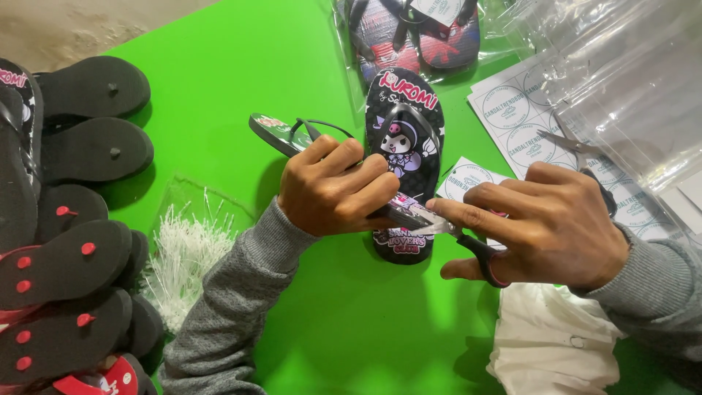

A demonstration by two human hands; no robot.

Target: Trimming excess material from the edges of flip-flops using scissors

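My left hand [333, 186] grips a black printed flip-flop [274, 132], tilted on its edge above the green table [219, 73]. My right hand [548, 223] holds a pair of scissors [479, 252] with a dark handle. The blades meet the held flip-flop's near end, right by my left fingertips. Under both hands a matching black flip-flop [406, 124] with a cartoon print lies flat, strap up.
Black flip-flops [66, 263] with red plugs are stacked soles-up at the left. White plastic tag pins [183, 252] lie in a clear bag. A round-sticker sheet [512, 110], a second pair of scissors [574, 146], clear bags [621, 66], bagged sandals [424, 36] and a white bag [548, 344] are at the right.
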